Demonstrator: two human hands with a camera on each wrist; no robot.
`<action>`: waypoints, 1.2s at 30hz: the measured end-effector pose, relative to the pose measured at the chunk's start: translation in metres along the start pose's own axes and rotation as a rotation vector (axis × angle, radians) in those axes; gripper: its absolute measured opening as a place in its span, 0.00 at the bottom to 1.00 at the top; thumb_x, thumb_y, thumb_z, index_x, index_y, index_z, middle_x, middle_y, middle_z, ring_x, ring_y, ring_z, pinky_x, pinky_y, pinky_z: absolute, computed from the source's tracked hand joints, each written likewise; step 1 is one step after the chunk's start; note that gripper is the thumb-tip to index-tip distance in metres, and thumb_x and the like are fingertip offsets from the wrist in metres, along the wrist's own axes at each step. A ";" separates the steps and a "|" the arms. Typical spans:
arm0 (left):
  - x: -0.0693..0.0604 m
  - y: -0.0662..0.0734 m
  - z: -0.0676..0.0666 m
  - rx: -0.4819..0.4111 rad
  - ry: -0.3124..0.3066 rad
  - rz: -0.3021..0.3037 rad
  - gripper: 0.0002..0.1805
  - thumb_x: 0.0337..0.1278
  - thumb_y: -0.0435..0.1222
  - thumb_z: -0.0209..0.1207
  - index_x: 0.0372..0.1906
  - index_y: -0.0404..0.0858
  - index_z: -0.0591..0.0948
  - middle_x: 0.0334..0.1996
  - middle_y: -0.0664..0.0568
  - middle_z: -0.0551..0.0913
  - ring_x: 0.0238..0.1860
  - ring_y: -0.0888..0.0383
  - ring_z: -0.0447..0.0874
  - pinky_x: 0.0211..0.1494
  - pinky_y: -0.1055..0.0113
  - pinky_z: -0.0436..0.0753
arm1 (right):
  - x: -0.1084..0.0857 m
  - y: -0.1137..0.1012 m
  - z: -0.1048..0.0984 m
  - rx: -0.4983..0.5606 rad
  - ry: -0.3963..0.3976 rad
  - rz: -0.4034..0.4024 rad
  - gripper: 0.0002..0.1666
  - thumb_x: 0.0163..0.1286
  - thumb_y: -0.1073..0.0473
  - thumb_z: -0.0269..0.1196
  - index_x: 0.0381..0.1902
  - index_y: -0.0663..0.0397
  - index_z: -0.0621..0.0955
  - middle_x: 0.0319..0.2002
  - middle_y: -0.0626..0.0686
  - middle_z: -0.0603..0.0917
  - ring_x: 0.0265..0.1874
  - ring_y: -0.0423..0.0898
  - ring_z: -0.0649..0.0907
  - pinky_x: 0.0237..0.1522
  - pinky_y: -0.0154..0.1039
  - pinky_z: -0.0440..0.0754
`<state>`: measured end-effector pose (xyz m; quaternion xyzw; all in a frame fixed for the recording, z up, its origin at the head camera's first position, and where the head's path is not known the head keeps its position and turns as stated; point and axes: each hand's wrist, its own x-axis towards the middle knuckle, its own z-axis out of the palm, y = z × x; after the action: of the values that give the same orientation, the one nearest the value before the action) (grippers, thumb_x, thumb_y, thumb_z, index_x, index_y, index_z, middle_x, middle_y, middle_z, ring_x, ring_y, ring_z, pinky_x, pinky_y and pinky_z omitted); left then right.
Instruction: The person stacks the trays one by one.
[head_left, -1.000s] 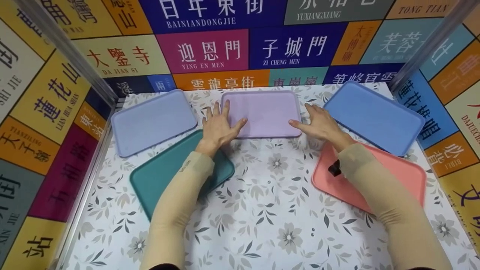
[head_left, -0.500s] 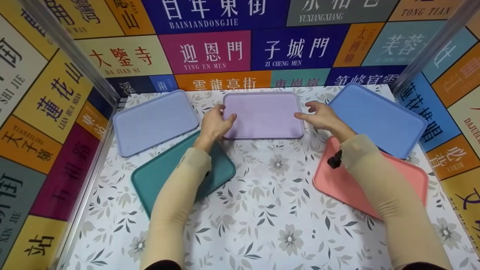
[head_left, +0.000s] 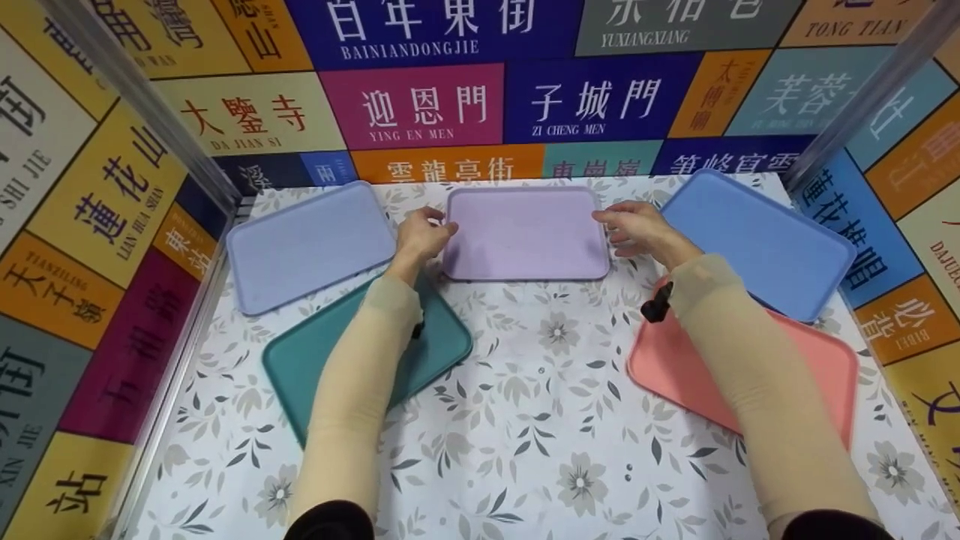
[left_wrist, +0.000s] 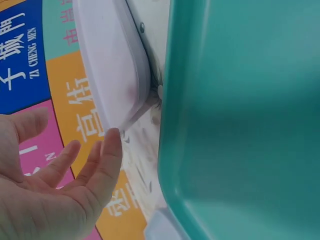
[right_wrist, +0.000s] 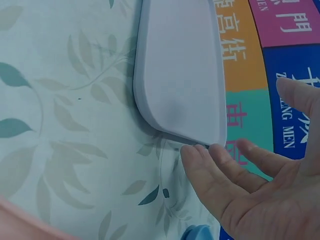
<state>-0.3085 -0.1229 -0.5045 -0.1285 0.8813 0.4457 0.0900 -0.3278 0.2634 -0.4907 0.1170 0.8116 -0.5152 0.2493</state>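
Note:
A lilac rectangular tray (head_left: 529, 234) lies flat on the patterned tabletop, in the middle at the back. My left hand (head_left: 422, 236) is at its left edge. In the left wrist view the fingers (left_wrist: 111, 145) reach to the tray's corner and the thumb stands apart from it. At the opposite edge is my right hand (head_left: 643, 229). Its fingertips (right_wrist: 190, 152) come up to the tray's short side in the right wrist view, with the thumb raised clear. Whether the fingertips press on the rim or only come close, I cannot tell.
A pale periwinkle tray (head_left: 311, 247) lies at the back left and a blue tray (head_left: 757, 240) at the back right. Below my forearms are a green tray (head_left: 442, 330) and a coral tray (head_left: 814, 367). Sign-covered panels (head_left: 420, 105) stand behind and at both sides.
My left hand has drawn back from over the lilac tray to its left edge, with its spread fingers coming together. The right hand has shifted slightly and its fingers have lowered beside the right edge.

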 end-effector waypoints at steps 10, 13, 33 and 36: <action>0.014 -0.003 0.008 -0.006 -0.091 -0.117 0.32 0.78 0.46 0.66 0.79 0.41 0.77 0.76 0.42 0.81 0.70 0.44 0.84 0.75 0.48 0.86 | 0.014 0.002 0.010 0.104 0.000 0.065 0.43 0.82 0.40 0.67 0.83 0.55 0.68 0.88 0.68 0.63 0.86 0.67 0.69 0.83 0.63 0.77; 0.015 -0.003 0.008 -0.057 -0.118 -0.147 0.32 0.79 0.46 0.66 0.80 0.41 0.76 0.77 0.42 0.80 0.70 0.43 0.84 0.76 0.46 0.87 | 0.017 0.003 0.012 0.124 -0.017 0.071 0.44 0.83 0.42 0.66 0.85 0.54 0.66 0.89 0.67 0.63 0.86 0.65 0.70 0.84 0.62 0.76; 0.023 -0.004 0.008 -0.174 -0.194 -0.199 0.24 0.81 0.36 0.60 0.76 0.43 0.80 0.73 0.45 0.81 0.69 0.48 0.83 0.79 0.51 0.84 | 0.025 0.024 0.001 0.179 -0.035 -0.026 0.39 0.77 0.70 0.61 0.84 0.54 0.73 0.44 0.43 0.86 0.42 0.40 0.85 0.44 0.36 0.89; 0.023 -0.006 0.007 -0.229 -0.205 -0.190 0.26 0.79 0.31 0.56 0.77 0.41 0.80 0.74 0.43 0.80 0.67 0.48 0.82 0.78 0.51 0.84 | 0.026 0.029 0.001 0.188 -0.069 -0.077 0.45 0.72 0.77 0.59 0.86 0.55 0.70 0.47 0.43 0.86 0.41 0.38 0.86 0.44 0.36 0.89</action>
<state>-0.3281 -0.1239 -0.5189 -0.1745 0.7949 0.5434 0.2059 -0.3366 0.2735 -0.5275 0.0910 0.7545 -0.6021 0.2449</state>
